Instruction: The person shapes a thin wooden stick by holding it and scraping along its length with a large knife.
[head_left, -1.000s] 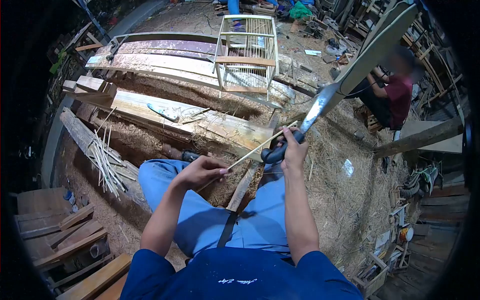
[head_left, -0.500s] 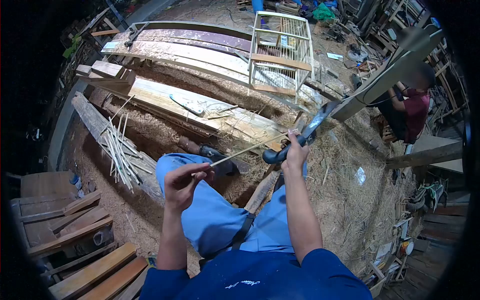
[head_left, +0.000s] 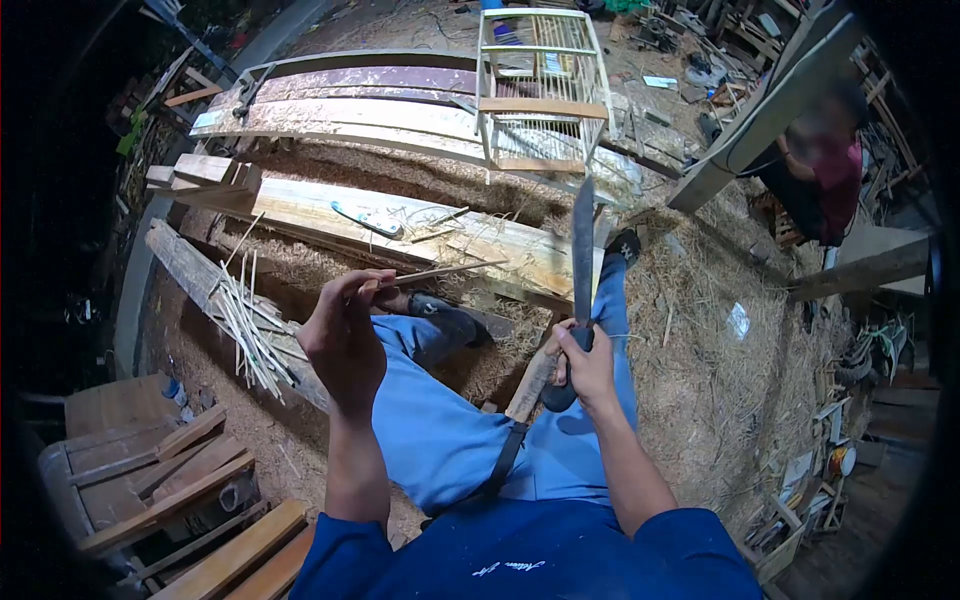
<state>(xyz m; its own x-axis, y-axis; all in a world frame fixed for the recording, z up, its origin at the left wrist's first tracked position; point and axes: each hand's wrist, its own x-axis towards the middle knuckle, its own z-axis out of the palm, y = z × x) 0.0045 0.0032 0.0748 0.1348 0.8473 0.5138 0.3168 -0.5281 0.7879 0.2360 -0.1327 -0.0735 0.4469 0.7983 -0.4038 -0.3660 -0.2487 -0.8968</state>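
Pinched in the fingers of my left hand [head_left: 345, 335] is a thin wooden stick [head_left: 450, 270], pointing right over the plank. My right hand [head_left: 588, 368] is wrapped round the dark handle of a large knife [head_left: 583, 250], its blade pointing up and away from me. The stick's far end and the blade are apart. Beneath my right hand a narrow wooden piece [head_left: 530, 385] slants between my legs. On a board to the left lies a pile of thin sticks [head_left: 245, 330].
A long plank [head_left: 300, 210] bears shavings and a blue-and-white tool [head_left: 368, 220]. Behind it, a slatted wooden frame [head_left: 543, 105] stands on long boards [head_left: 350, 120]. A person [head_left: 830, 170] sits at the right, beyond a slanting post [head_left: 770, 105]. Wooden pieces [head_left: 190, 490] lie at lower left.
My right hand has moved lower with the knife, whose blade has swung upright. The stick has left my right fingers and stays in my left hand, which has risen.
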